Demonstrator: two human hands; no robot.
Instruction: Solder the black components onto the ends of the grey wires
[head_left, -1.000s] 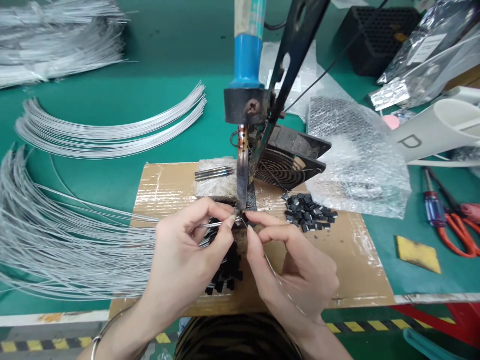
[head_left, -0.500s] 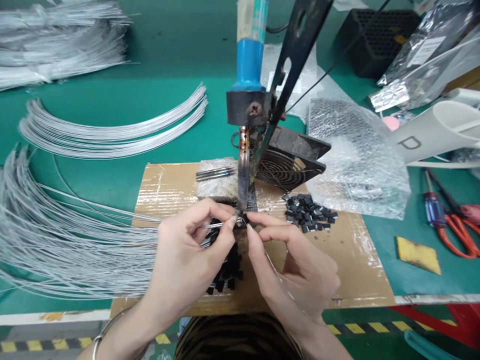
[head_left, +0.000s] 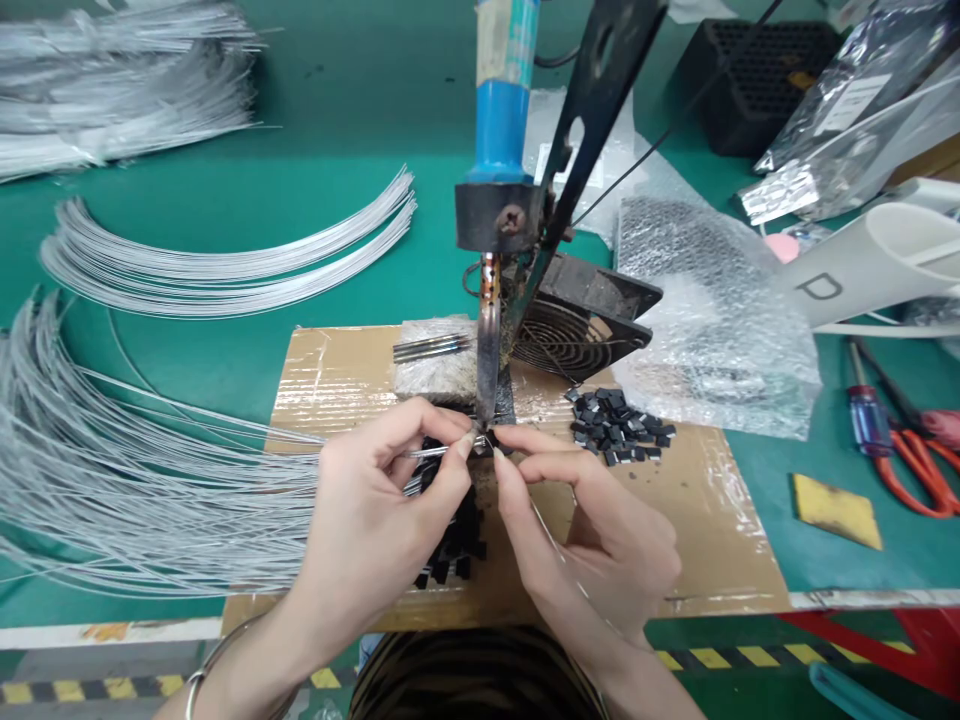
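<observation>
My left hand [head_left: 390, 500] pinches a thin grey cable [head_left: 431, 453] just below the tip of a blue-handled soldering iron [head_left: 501, 130] clamped on a black bracket. My right hand [head_left: 592, 520] is closed at the other side of the tip, thumb and forefinger close together at a small dark part that is too small to make out. A thin silvery wire [head_left: 551, 540] runs across the right palm. Black-ended pieces [head_left: 454, 550] lie under and beside my left hand. To the right is a pile of small black pieces [head_left: 615, 425].
Grey cables [head_left: 165, 490] spread at the left, with more bundles [head_left: 225, 270] behind. A fan [head_left: 577, 330] stands behind the cardboard [head_left: 675, 520]. Bubble wrap [head_left: 712, 310], a yellow sponge [head_left: 836, 510], a screwdriver [head_left: 868, 415] and orange-handled scissors [head_left: 919, 480] lie at the right.
Both hands keep nearly the same place below the iron tip. The right fingertips have shifted very slightly.
</observation>
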